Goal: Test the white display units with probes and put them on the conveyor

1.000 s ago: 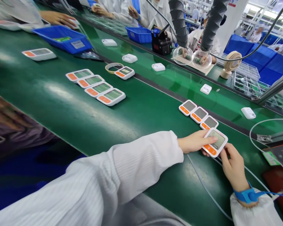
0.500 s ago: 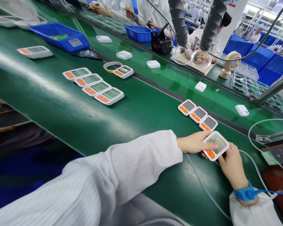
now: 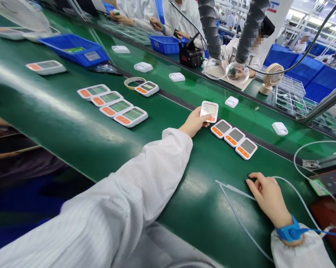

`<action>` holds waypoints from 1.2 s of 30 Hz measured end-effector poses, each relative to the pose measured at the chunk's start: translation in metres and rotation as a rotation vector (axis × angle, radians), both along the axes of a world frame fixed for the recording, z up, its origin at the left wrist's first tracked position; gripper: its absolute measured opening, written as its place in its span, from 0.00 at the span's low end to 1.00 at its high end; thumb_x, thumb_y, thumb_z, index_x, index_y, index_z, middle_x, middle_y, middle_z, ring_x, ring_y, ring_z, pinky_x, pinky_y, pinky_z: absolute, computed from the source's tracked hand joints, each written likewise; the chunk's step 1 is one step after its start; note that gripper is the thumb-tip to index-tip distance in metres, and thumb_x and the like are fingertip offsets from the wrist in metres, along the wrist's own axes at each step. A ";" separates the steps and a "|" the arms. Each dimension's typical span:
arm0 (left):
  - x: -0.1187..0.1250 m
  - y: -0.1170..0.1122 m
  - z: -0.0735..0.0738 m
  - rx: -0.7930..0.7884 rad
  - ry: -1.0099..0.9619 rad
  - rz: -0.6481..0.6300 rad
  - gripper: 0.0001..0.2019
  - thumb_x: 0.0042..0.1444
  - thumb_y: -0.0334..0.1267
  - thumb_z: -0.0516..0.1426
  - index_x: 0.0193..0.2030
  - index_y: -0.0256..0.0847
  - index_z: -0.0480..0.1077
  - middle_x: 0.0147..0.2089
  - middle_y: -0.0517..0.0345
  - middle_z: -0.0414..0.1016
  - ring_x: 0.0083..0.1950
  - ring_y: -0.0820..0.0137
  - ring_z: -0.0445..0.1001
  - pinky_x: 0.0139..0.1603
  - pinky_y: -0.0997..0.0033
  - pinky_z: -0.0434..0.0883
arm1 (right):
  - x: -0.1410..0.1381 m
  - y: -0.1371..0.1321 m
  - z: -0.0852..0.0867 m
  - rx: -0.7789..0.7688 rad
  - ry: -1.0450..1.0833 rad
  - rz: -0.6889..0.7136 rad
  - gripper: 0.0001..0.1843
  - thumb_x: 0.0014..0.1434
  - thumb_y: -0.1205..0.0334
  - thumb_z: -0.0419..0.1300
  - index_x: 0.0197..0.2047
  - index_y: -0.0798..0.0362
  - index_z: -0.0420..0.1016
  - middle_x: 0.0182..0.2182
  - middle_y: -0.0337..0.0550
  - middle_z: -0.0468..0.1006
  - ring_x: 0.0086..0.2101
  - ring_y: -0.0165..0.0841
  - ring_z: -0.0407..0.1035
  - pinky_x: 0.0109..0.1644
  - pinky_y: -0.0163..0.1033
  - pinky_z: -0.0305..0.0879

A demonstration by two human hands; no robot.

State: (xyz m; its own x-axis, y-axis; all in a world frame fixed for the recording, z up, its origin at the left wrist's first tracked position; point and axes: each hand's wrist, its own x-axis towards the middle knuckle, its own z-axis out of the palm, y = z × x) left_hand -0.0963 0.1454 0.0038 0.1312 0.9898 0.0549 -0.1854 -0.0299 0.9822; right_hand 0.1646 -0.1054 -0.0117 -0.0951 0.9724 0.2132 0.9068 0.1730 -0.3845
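Note:
My left hand (image 3: 196,122) is closed around the lower edge of a white digital meter (image 3: 209,111) with a grey screen and an orange button strip. Its thumb presses near the buttons; faint digits show on the screen. Just right of it, three similar meters (image 3: 234,137) lie in a slanting row with blank screens. My right hand (image 3: 266,191), wearing a blue wrist strap (image 3: 292,229), hovers low over the green bench with its fingers loosely bent and apart, holding nothing visible. Near its fingertips lies a thin pale cable (image 3: 236,190); whether they touch cannot be made out.
Several wider orange-and-white meters (image 3: 131,116) lie at left, beside a tape roll (image 3: 133,82) and a blue bin (image 3: 73,50). White units (image 3: 231,101) sit along the strip beyond the dark seam. Suction hoods (image 3: 237,72), a small fan (image 3: 272,76) and co-workers are across the bench.
My left hand has carried the meter away from my right hand, leftward and farther out, past the row of three. My right hand has let go of it and stays low.

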 end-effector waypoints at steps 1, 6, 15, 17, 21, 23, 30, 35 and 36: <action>-0.002 0.002 -0.002 -0.003 0.029 -0.014 0.22 0.49 0.32 0.66 0.51 0.34 0.69 0.38 0.54 0.77 0.26 0.77 0.69 0.27 0.76 0.67 | 0.000 0.000 0.000 0.001 0.003 -0.001 0.33 0.74 0.34 0.43 0.43 0.52 0.75 0.20 0.35 0.68 0.24 0.34 0.65 0.39 0.42 0.59; -0.005 0.008 -0.013 0.075 0.258 0.041 0.42 0.52 0.31 0.64 0.72 0.38 0.53 0.40 0.53 0.78 0.26 0.73 0.71 0.32 0.71 0.72 | 0.000 0.001 -0.002 0.004 0.021 -0.010 0.33 0.74 0.34 0.43 0.43 0.52 0.75 0.20 0.34 0.68 0.23 0.33 0.64 0.39 0.42 0.59; -0.016 0.018 -0.022 0.240 0.873 0.250 0.20 0.62 0.38 0.50 0.56 0.40 0.75 0.53 0.46 0.76 0.57 0.55 0.73 0.63 0.54 0.69 | 0.001 0.002 -0.008 0.022 0.055 -0.007 0.27 0.75 0.39 0.46 0.42 0.51 0.75 0.20 0.32 0.67 0.23 0.32 0.64 0.40 0.40 0.55; -0.013 0.013 -0.022 0.274 0.925 0.238 0.20 0.61 0.40 0.53 0.56 0.38 0.75 0.59 0.42 0.72 0.63 0.52 0.68 0.68 0.51 0.64 | 0.000 0.004 -0.009 0.031 0.062 -0.007 0.25 0.75 0.42 0.47 0.42 0.51 0.75 0.20 0.32 0.66 0.23 0.32 0.63 0.40 0.40 0.54; 0.006 -0.006 -0.016 0.445 1.162 0.159 0.32 0.62 0.54 0.54 0.69 0.41 0.64 0.72 0.39 0.57 0.72 0.45 0.56 0.72 0.42 0.52 | -0.005 0.010 -0.010 0.051 0.084 -0.016 0.21 0.73 0.48 0.49 0.38 0.51 0.74 0.19 0.32 0.65 0.22 0.31 0.62 0.39 0.40 0.53; 0.017 -0.015 -0.011 0.502 1.327 0.039 0.36 0.61 0.63 0.53 0.73 0.50 0.59 0.76 0.43 0.49 0.75 0.37 0.46 0.72 0.33 0.46 | -0.007 0.012 -0.010 0.059 0.098 -0.024 0.19 0.72 0.51 0.49 0.36 0.51 0.73 0.19 0.32 0.64 0.22 0.31 0.62 0.39 0.40 0.52; 0.014 -0.026 0.012 0.497 1.553 -0.335 0.43 0.53 0.70 0.55 0.73 0.58 0.54 0.77 0.49 0.46 0.75 0.33 0.41 0.67 0.31 0.53 | -0.012 0.015 -0.010 0.042 0.147 -0.025 0.10 0.67 0.60 0.55 0.35 0.52 0.73 0.19 0.31 0.66 0.22 0.30 0.62 0.40 0.39 0.52; 0.011 -0.029 0.015 0.420 1.585 -0.309 0.38 0.50 0.62 0.58 0.68 0.57 0.62 0.75 0.51 0.52 0.73 0.39 0.49 0.65 0.34 0.59 | -0.014 0.016 -0.012 0.043 0.162 -0.041 0.07 0.65 0.66 0.59 0.34 0.51 0.74 0.19 0.31 0.67 0.24 0.30 0.62 0.40 0.38 0.51; 0.014 -0.029 0.014 0.392 1.582 -0.267 0.38 0.50 0.63 0.57 0.68 0.56 0.62 0.75 0.50 0.51 0.72 0.39 0.50 0.64 0.34 0.59 | -0.015 0.016 -0.012 0.043 0.162 -0.041 0.07 0.65 0.67 0.60 0.34 0.51 0.74 0.19 0.30 0.67 0.24 0.31 0.63 0.41 0.37 0.51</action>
